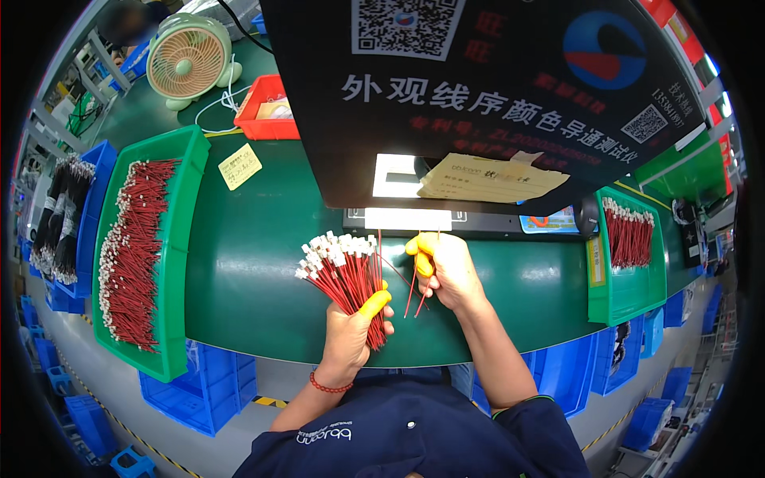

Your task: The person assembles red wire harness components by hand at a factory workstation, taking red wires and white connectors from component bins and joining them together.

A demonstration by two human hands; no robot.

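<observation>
Head view: left fingers (374, 303) clamp the bundle (343, 275) above the desk's (263, 263) near edge; right fingers (425, 264) pinch a few wires (409, 304). Slack left grip could spill the bundle.

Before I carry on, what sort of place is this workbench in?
Probably a factory workshop handling wiring: the left hand holds a bundle of red wires, a green tray is filled with similar ones, and blue crates stand below the green workbench.

The wide, head-worn fisheye view looks down and slightly forward from above, near the hands (348, 331) and bench (255, 247).
</observation>
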